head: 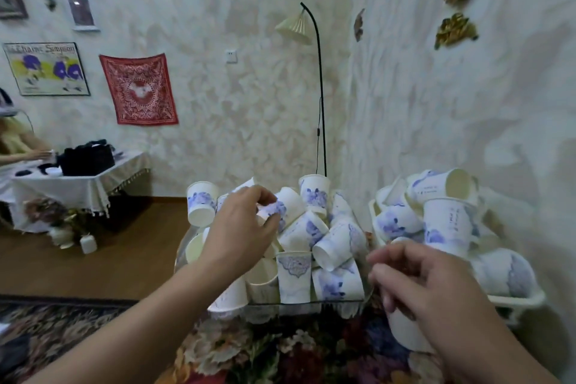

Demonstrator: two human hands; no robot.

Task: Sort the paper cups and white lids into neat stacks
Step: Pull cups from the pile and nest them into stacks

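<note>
Floral tablecloth (280, 349) | wooden floor (103, 265) | textured cream wall (237, 103) | floor lamp (319, 87)

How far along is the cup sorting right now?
Barely started: no neat stack is visible. The left hand grips a cup from the clear tray's jumbled pile; the right hand holds a plain white cup. The white basket remains heaped. No lids visible.
</note>
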